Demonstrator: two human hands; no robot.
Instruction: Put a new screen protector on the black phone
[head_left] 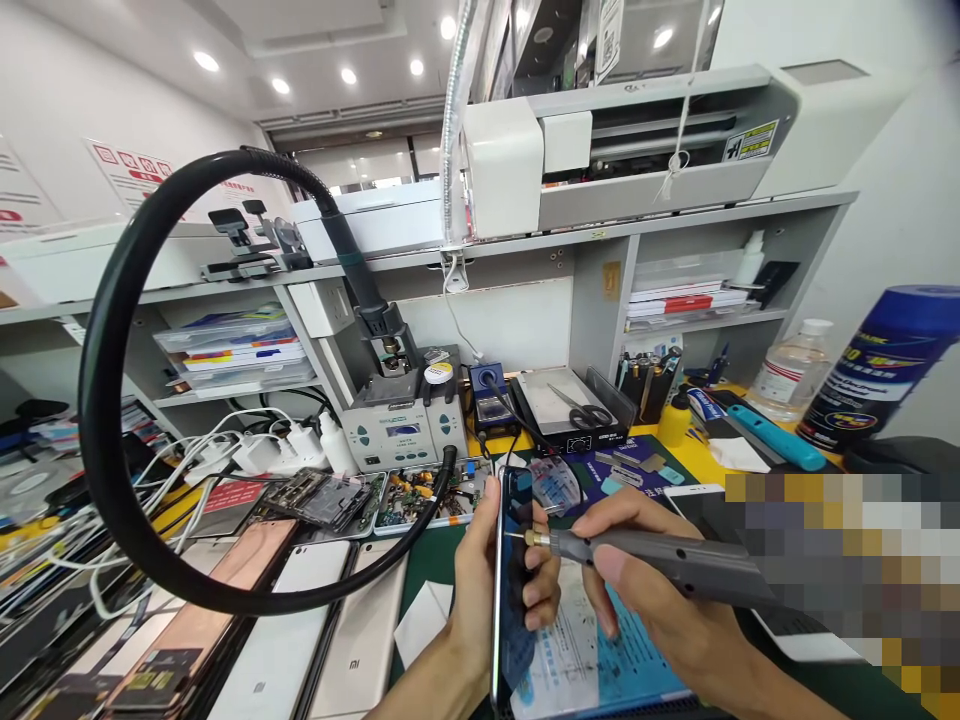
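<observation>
Upright and nearly edge-on, a dark phone (514,590) is held in my left hand (474,560), with the thumb along its near edge and the fingers curled round the other side. My right hand (652,585) grips a grey pen-shaped tool (667,560) with a brass-coloured collar and a thin metal tip. The tip points left and lies at the phone's surface; whether it touches cannot be made out. Beneath both hands lies a stained blue and white sheet (630,650).
Several phones, one a gold phone (360,630), lie at the left below a thick black hose (101,400). Behind stand a rework station (397,430) and a tray of small parts (397,500). A white-framed phone (814,648) and a blue spray can (885,370) are at the right.
</observation>
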